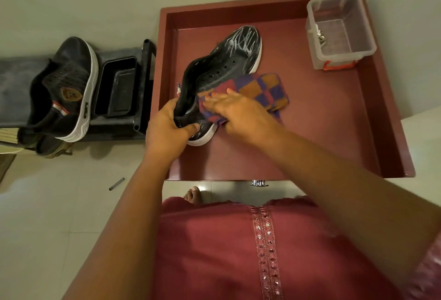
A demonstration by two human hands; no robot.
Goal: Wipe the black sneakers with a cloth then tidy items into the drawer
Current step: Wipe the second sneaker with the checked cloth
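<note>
A black sneaker with a white sole lay on its side in the red drawer, which filled the centre and upper right of the frame. Its toe, streaked with pale scuff marks, pointed toward the top of the frame, and its heel pointed toward the person.

The left hand gripped the heel, fingers curled around the back of the shoe and thumb pressed against its side just above the white sole. The right hand lay flat on a checked cloth of purple, orange and red, fingers fairly straight and pressing the cloth against the sneaker's side near the eyelets. Part of the cloth spread out past the hand onto the drawer floor to the right of the shoe.

In the drawer's upper right corner stood a clear plastic box with a red clasp, holding a few small metal pieces.

At the left of the frame, the second black sneaker sat tilted on a low dark shelf, beside a black tray. A small dark stick lay on the pale floor in the lower left. The person's maroon garment filled the bottom of the frame, with bare toes showing just above it.
</note>
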